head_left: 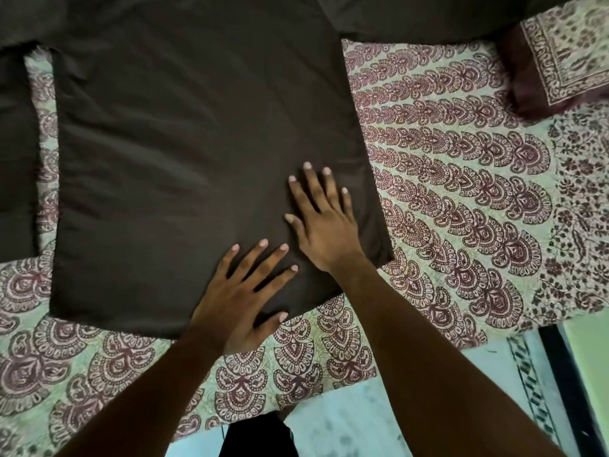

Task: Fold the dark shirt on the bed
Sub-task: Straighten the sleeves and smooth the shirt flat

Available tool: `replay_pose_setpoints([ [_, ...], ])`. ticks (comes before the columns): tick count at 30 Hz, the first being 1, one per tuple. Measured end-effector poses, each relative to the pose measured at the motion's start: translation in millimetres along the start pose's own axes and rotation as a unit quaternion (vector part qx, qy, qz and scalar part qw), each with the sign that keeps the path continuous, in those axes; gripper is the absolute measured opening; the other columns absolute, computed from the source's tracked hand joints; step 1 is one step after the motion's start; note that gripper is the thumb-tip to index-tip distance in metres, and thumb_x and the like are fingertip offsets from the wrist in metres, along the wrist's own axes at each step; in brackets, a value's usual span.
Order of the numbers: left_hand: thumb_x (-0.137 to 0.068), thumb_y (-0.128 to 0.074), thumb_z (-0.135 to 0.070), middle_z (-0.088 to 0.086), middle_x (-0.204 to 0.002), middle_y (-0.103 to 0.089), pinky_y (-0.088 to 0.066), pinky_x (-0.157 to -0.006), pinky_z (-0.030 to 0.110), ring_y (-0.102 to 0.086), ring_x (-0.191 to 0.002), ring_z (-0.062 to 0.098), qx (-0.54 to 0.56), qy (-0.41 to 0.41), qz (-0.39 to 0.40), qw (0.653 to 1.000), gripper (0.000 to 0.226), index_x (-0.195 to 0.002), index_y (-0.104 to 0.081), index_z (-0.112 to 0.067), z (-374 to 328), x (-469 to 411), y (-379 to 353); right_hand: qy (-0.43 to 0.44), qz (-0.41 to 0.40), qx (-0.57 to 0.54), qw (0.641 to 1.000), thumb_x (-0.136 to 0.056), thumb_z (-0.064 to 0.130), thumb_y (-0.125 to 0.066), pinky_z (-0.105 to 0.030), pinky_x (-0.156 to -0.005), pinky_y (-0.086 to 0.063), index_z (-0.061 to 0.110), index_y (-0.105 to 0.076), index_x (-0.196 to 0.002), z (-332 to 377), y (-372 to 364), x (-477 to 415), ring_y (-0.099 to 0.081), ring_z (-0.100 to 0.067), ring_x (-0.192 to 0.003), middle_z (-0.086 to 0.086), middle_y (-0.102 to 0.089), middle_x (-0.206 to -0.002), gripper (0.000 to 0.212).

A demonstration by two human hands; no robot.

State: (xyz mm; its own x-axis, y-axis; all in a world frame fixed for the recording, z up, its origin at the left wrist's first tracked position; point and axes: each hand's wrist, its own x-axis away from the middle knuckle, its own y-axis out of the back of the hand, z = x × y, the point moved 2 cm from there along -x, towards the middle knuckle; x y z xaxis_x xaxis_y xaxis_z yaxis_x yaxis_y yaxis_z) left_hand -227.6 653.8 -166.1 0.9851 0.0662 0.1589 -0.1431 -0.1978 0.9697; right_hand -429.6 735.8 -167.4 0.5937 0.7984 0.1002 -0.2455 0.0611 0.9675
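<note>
Head view, looking down at two bare hands laid palm-down on cloth. The right hand (324, 222) lies flat with its fingers straight and slightly spread and its thumb held out to the left. It grips nothing and presses on the dark shirt (197, 143). The left hand (240, 301) lies just beside and nearer the viewer, also flat and splayed. Its fingertips point toward the right wrist, and the heel of its palm crosses the shirt's near hem onto the bedspread (445, 192). Both forearms reach in from the lower edge, bare and nearly straight.

The shirt lies directly under all the fingers and spreads away from them to the left and ahead as a smooth, flat panel. Its near right corner sits just right of the right wrist. A sleeve (16, 143) lies far left of the fingers, with a strip of bedspread between it and the panel. A patterned pillow (560, 54) sits well ahead and right of the fingers. Pale floor (346, 423) shows between the forearms.
</note>
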Motion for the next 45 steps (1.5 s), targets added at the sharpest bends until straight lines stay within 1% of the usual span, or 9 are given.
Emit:
replay_pose_setpoints([
  [4,-0.093,-0.049,-0.066,-0.001,-0.175,-0.014,-0.021,-0.122,0.063,-0.013,-0.161,0.028,0.004,0.001,0.001,1.0,0.076,-0.161,-0.035,-0.034,0.8,-0.2,2.1,-0.141,-0.016,0.026,0.99,-0.1,0.075,-0.024,-0.058,-0.127,-0.007,0.048,-0.009,-0.164,-28.2,-1.6,18.4,-0.003,-0.025,-0.162,0.009,-0.001,-0.176,0.071],
  [10,-0.094,-0.05,-0.065,-0.001,-0.175,-0.014,-0.022,-0.121,0.064,-0.014,-0.161,0.028,0.006,-0.004,-0.01,1.0,0.075,-0.16,-0.036,-0.034,1.2,-0.3,0.6,-0.418,-0.067,-0.029,0.906,-0.1,0.078,-0.022,-0.066,-0.126,0.0,0.029,-0.01,-0.167,-45.4,-0.4,59.0,0.006,-0.036,-0.161,-0.011,0.001,-0.176,0.085],
  [13,-0.093,-0.051,-0.065,-0.001,-0.175,-0.015,-0.022,-0.121,0.064,-0.015,-0.161,0.028,0.003,-0.005,-0.012,1.0,0.075,-0.16,-0.037,-0.034,2.0,0.5,-1.8,-0.326,-0.114,-0.017,0.938,-0.105,0.068,-0.028,-0.059,-0.126,0.003,0.019,-0.01,-0.167,-24.3,8.1,24.8,0.006,-0.037,-0.161,-0.012,0.002,-0.175,0.081],
  [17,-0.093,-0.051,-0.066,-0.001,-0.174,-0.016,-0.019,-0.123,0.063,-0.013,-0.161,0.027,0.004,-0.006,-0.01,1.0,0.076,-0.161,-0.036,-0.034,1.7,-0.8,-0.1,-0.103,-0.038,-0.003,0.994,-0.106,0.062,-0.029,-0.06,-0.128,-0.005,0.029,-0.012,-0.167,0.3,-6.4,-5.2,0.005,-0.027,-0.162,0.001,0.002,-0.176,0.071],
  [21,-0.095,-0.048,-0.067,-0.004,-0.174,-0.017,-0.018,-0.124,0.061,-0.015,-0.161,0.025,0.034,-0.003,-0.009,0.999,0.071,-0.158,-0.04,-0.034,2.3,-0.2,1.8,-0.204,-0.033,0.017,0.978,-0.099,0.078,-0.024,-0.059,-0.126,-0.01,0.037,-0.007,-0.167,-31.1,-5.7,34.8,-0.003,-0.026,-0.162,0.004,-0.002,-0.176,0.08],
  [26,-0.1,-0.046,-0.051,0.001,-0.163,-0.041,-0.039,-0.11,0.053,-0.046,-0.144,0.027,0.103,0.071,-0.111,0.986,0.055,-0.144,-0.056,-0.019,27.6,-31.1,24.8,-0.358,-0.049,-0.014,0.932,-0.098,0.08,-0.016,-0.067,-0.126,-0.004,0.018,-0.01,-0.167,-42.3,8.1,41.0,0.005,-0.039,-0.161,-0.016,0.0,-0.175,0.093],
  [32,-0.096,-0.039,-0.066,-0.001,-0.175,-0.009,-0.024,-0.123,0.052,-0.014,-0.161,0.025,0.002,0.184,-0.08,0.98,0.079,-0.164,-0.026,-0.027,88.9,-66.3,21.9,-0.059,-0.059,-0.012,0.996,-0.104,0.061,-0.035,-0.059,-0.128,-0.005,0.03,-0.02,-0.166,12.2,5.0,-80.9,0.006,-0.029,-0.162,0.0,0.001,-0.176,0.071],
  [37,-0.094,-0.036,-0.072,-0.001,-0.176,-0.001,-0.016,-0.126,0.055,-0.008,-0.162,0.025,-0.01,0.2,-0.055,0.978,0.085,-0.166,-0.015,-0.032,71.4,-43.7,14.8,-0.209,-0.043,-0.023,0.977,-0.098,0.078,-0.025,-0.06,-0.127,-0.004,0.047,-0.013,-0.164,-6.1,-7.5,-72.3,0.002,-0.027,-0.162,0.005,0.0,-0.176,0.074],
  [45,-0.093,-0.043,-0.071,0.002,-0.176,-0.008,-0.021,-0.123,0.062,-0.015,-0.161,0.032,0.024,0.157,-0.029,0.987,0.082,-0.164,-0.025,-0.035,26.2,34.1,-1.5,-0.376,-0.009,-0.002,0.926,-0.095,0.085,-0.014,-0.066,-0.125,-0.003,0.033,-0.001,-0.167,-39.6,-0.2,85.9,0.002,-0.039,-0.161,-0.011,0.0,-0.176,0.09],
])
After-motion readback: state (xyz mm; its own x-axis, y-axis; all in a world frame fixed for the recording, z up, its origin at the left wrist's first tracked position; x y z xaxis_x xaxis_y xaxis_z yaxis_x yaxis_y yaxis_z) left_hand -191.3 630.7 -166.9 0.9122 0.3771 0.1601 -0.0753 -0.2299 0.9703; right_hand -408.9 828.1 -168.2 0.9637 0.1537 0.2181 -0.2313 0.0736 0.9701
